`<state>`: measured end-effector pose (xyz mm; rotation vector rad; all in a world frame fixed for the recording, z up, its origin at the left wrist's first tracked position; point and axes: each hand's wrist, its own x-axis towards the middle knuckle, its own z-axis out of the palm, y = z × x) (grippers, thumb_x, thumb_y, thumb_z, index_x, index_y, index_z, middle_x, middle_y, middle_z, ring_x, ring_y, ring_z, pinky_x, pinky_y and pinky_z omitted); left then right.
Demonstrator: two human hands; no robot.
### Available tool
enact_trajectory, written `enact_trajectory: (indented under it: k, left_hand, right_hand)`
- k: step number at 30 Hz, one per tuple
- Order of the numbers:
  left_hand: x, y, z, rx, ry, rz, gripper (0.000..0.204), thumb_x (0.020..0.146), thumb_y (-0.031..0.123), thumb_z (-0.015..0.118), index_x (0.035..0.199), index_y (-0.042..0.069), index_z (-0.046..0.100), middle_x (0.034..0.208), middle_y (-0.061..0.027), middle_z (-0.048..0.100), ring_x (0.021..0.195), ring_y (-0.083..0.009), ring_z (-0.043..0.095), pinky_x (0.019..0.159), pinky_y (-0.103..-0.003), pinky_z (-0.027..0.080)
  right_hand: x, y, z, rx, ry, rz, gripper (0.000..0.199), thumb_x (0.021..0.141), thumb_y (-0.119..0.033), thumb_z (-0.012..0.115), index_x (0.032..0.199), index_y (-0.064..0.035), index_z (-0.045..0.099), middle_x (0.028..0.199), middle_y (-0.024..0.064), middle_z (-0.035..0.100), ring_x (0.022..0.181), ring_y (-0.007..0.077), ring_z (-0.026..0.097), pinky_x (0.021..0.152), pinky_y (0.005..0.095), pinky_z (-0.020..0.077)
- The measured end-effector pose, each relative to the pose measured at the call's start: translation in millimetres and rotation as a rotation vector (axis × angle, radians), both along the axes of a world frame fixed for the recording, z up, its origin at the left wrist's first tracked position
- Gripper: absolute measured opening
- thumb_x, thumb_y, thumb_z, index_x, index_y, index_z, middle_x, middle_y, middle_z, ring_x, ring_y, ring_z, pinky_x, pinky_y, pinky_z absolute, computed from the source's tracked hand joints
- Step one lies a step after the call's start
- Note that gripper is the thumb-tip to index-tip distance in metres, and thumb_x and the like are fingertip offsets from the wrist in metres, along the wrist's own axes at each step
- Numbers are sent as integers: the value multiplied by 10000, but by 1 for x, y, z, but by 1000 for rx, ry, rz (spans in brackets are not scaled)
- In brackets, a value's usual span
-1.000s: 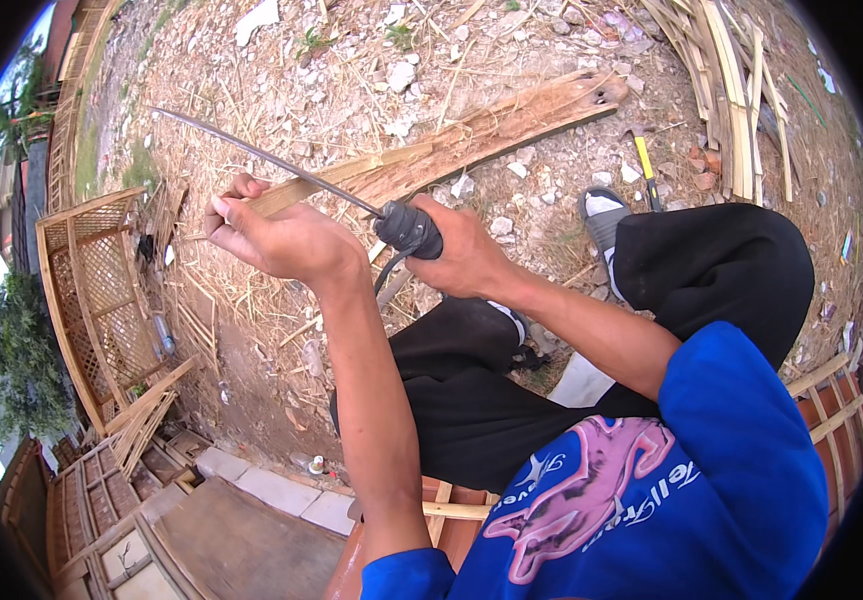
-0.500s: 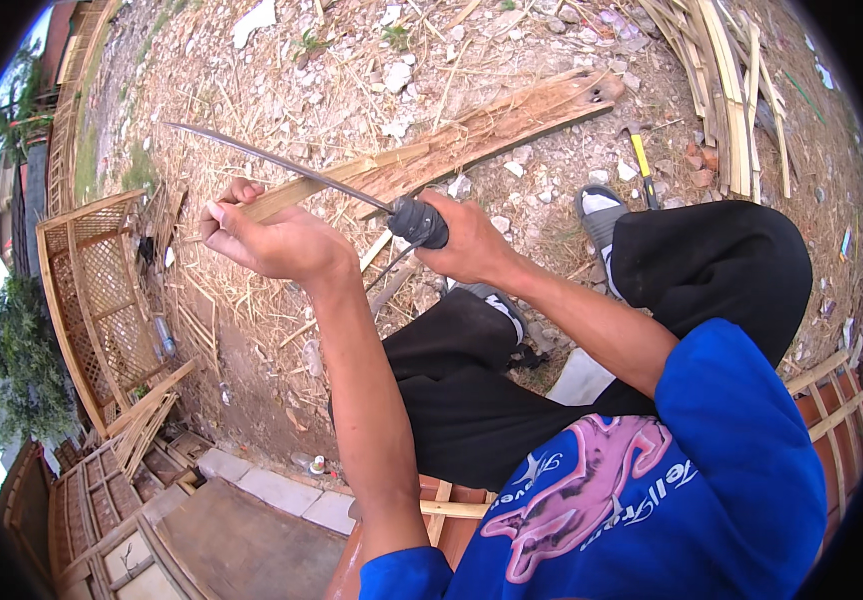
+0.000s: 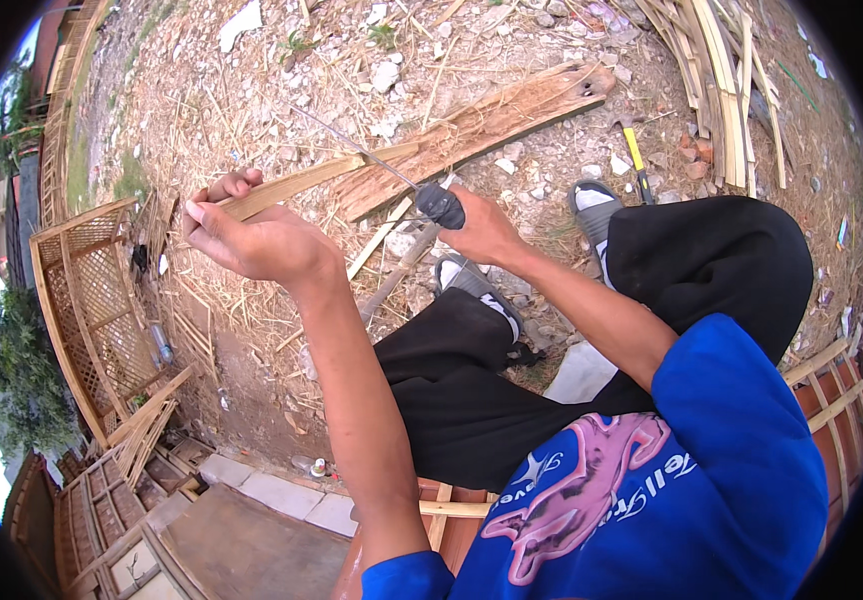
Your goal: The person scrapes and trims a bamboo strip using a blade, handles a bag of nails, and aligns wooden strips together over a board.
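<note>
My left hand (image 3: 269,240) is closed round the near end of a thin wooden strip (image 3: 306,180), its palm turned up. The strip slants up and to the right, in front of a broad weathered plank (image 3: 481,130) on the ground. My right hand (image 3: 488,228) grips a machete by its black wrapped handle (image 3: 440,205). The machete's long narrow blade (image 3: 391,167), seen almost edge-on, points up and left and crosses the strip close to its far end. Whether blade and wood touch I cannot tell.
A hammer (image 3: 637,165) with a yellow and black handle lies beyond my sandalled foot (image 3: 596,205). Long wooden strips (image 3: 726,95) are heaped at the far right. A lattice panel (image 3: 101,310) stands at left. Stones and wood shavings litter the ground.
The machete has moved right along the strip, toward its far end, and its blade has turned more edge-on. My left hand and the strip have shifted slightly left.
</note>
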<state>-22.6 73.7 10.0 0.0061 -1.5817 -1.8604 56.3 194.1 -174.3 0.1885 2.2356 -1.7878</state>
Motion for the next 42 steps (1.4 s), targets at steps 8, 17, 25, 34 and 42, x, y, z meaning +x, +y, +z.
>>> enact_trajectory:
  k: [8, 17, 25, 34, 42]
  left_hand:
    - [6, -23, -9, 42, 14, 111, 204, 1055, 279, 362, 952, 102, 358, 783, -22, 390, 752, -132, 380, 744, -315, 373]
    - [8, -13, 0, 135, -25, 151, 212, 1065, 277, 319, 939, 110, 354, 793, -16, 387, 739, -129, 368, 767, -337, 385]
    - [8, -30, -5, 142, -69, 147, 217, 1049, 287, 337, 938, 109, 389, 798, -3, 363, 743, -117, 367, 786, -342, 399]
    - [7, -23, -4, 76, -63, 116, 205, 1039, 259, 314, 921, 109, 391, 782, -6, 370, 721, -132, 389, 774, -360, 426]
    - [9, -21, -6, 47, -59, 104, 205, 1044, 265, 299, 955, 116, 407, 765, -5, 370, 738, -130, 403, 784, -346, 428]
  right_hand:
    - [31, 19, -72, 74, -137, -45, 416, 705, -162, 671, 1101, -48, 614, 909, 216, 672, 845, 371, 652, 782, 414, 502]
    - [16, -7, 2, -53, -31, 10, 442, 722, -211, 680, 1112, -29, 581, 916, 227, 678, 891, 406, 653, 794, 452, 505]
    - [-2, -23, 2, -191, 26, 7, 359, 704, -201, 702, 997, -43, 569, 820, 166, 640, 775, 309, 630, 740, 407, 489]
    - [-13, -23, 4, -170, 90, -77, 356, 705, -192, 688, 1002, -43, 561, 770, 181, 639, 742, 353, 649, 708, 433, 497]
    - [-17, -22, 0, -95, 41, 18, 356, 708, -183, 687, 1010, -39, 565, 790, 195, 641, 774, 362, 649, 716, 438, 497]
